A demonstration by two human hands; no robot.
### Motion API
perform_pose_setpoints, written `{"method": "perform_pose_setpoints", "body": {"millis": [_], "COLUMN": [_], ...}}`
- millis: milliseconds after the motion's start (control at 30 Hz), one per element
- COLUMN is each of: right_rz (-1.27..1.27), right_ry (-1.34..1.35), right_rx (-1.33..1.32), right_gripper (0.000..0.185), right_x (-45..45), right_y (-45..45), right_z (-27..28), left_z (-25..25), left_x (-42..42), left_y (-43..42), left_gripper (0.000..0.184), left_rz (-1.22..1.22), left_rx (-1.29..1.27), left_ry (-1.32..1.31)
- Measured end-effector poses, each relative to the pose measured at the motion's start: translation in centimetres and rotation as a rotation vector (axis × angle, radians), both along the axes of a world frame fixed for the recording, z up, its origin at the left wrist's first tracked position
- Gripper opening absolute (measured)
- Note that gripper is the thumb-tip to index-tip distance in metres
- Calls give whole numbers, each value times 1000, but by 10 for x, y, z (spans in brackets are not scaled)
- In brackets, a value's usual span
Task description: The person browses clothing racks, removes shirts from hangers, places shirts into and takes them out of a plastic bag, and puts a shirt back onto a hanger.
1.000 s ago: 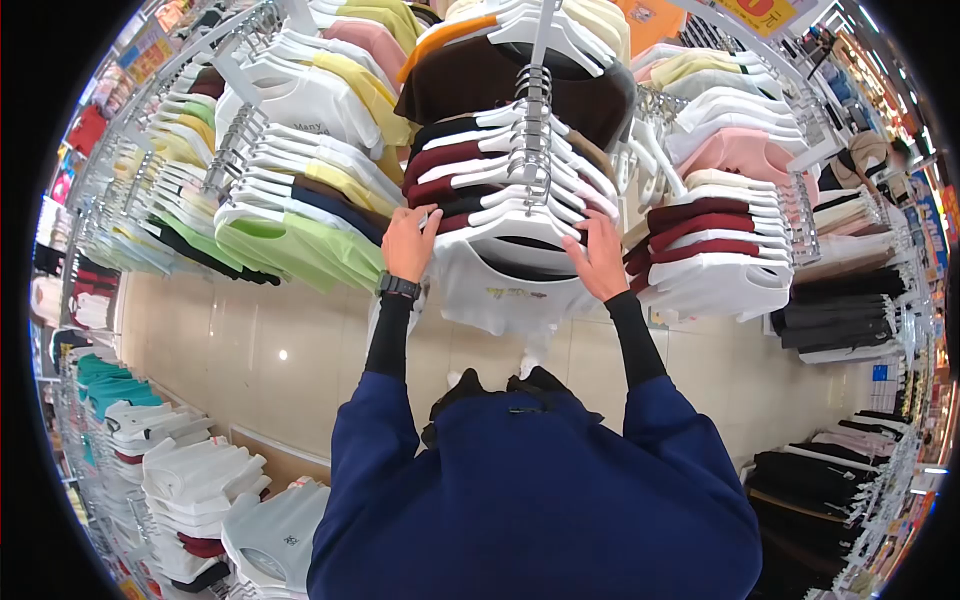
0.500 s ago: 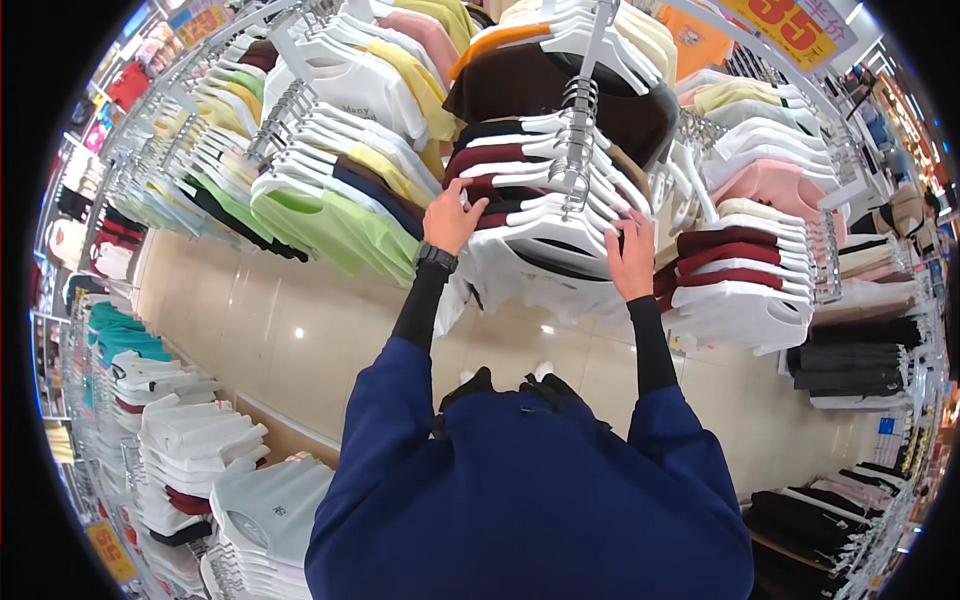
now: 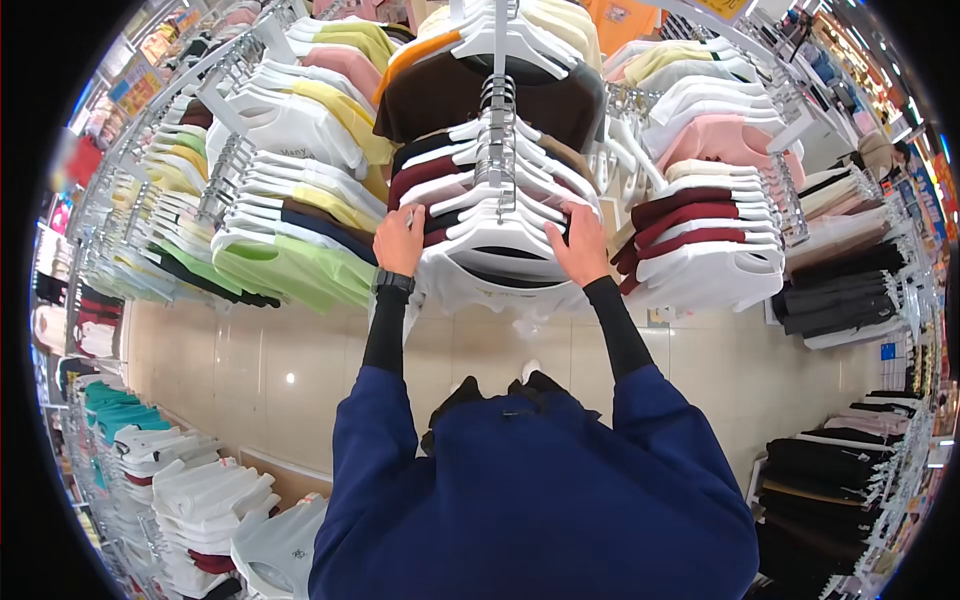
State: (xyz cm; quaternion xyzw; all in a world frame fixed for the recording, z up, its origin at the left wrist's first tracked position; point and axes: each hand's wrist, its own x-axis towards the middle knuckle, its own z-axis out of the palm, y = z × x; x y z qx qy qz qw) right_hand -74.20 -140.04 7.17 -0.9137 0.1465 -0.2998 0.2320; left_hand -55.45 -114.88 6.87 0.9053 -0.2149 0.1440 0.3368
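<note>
A row of shirts on white hangers hangs from the metal rail arm in front of me. At the row's left side, my left hand has its fingers curled at the shoulders of the dark red and black shirts. My right hand is bent around the right ends of the white hangers. The white shirt hangs at the front, just below both hands. Behind the row is a large dark brown shirt. My fingertips are partly hidden among the hangers and cloth.
Left of the row hang light green shirts and yellow ones. On the right is another row with dark red shirts and white ones. Folded-looking stacks of white shirts hang at the lower left, dark clothes at the lower right.
The view has shifted about, moving the racks within it. My hands stay at the two sides of the row, and the hangers between them have changed spacing a little.
</note>
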Motion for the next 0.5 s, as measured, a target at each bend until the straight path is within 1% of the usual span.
{"method": "perform_pose_setpoints", "body": {"millis": [67, 133, 167, 200, 267, 300, 333, 367, 433, 500], "right_rz": [13, -13, -27, -55, -88, -105, -130, -133, -136, -122], "right_ry": [2, 31, 44, 36, 45, 50, 39, 58, 98, 84], "right_rx": [-32, 30, 58, 87, 66, 57, -17, -23, -35, -37], "right_gripper": [46, 48, 50, 55, 58, 59, 58, 57, 55, 47], "right_x": [0, 1, 2, 5, 12, 15, 20, 24, 33, 41], "right_y": [0, 3, 3, 1, -3, -4, -4, -5, -5, -5], "right_z": [1, 5, 6, 4, 1, 0, -1, -2, 0, -2], "left_z": [1, 2, 2, 3, 6, 3, -3, -7, -6, -5], "left_x": [1, 2, 3, 4, 8, 12, 17, 22, 32, 39], "left_y": [0, -1, -1, -3, -6, -7, -9, -11, -20, -28], "left_gripper": [32, 33, 33, 34, 38, 38, 39, 39, 38, 36], "left_rz": [-10, -5, 9, 23, 54, 33, 12, -10, -78, -110], "left_rx": [-16, -24, 11, 44, 119, 55, -7, -68, -106, -121], "left_ry": [30, 70, 57, 43, 24, -33, -91, -147, -113, -87]}}
